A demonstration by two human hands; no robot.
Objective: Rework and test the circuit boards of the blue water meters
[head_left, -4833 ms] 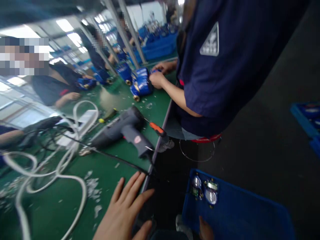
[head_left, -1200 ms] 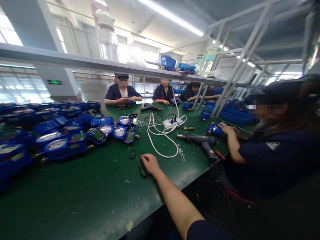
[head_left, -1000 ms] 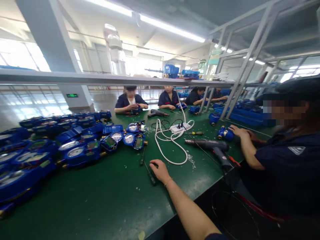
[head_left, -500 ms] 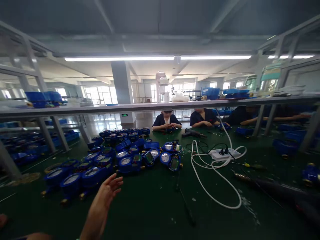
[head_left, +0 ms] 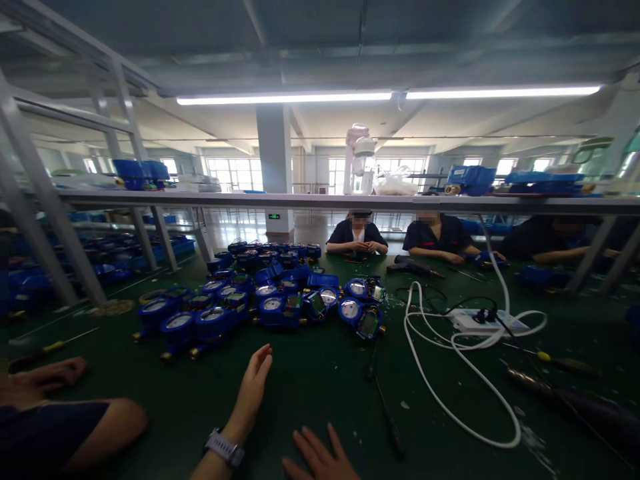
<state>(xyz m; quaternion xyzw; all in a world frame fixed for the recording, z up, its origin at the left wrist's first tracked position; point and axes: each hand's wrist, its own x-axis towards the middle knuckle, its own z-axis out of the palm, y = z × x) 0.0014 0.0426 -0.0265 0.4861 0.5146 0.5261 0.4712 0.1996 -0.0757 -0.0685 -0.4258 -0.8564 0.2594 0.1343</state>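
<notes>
My left hand (head_left: 254, 379), with a grey watch (head_left: 225, 447) on its wrist, is raised over the green table with its fingers stretched out and nothing in it. Closest to it are the blue water meters (head_left: 273, 308), which have round white dials and lie in a cluster just beyond. Low in the view, my right hand (head_left: 320, 456) is open, fingers spread over the table; only part of it shows. A thin black cable with a connector (head_left: 387, 417) lies to the right of that hand.
A white power strip (head_left: 480, 321) with a looped white cord lies at the right, near a dark power screwdriver (head_left: 565, 393). A co-worker's hand and arm (head_left: 55, 375) rest at the left. Opposite sit several people (head_left: 356, 237). A shelf (head_left: 310, 201) spans the table.
The view has turned left, so things appear further right. My right hand has come into view at the bottom. The co-worker's arm at the left now shows more fully.
</notes>
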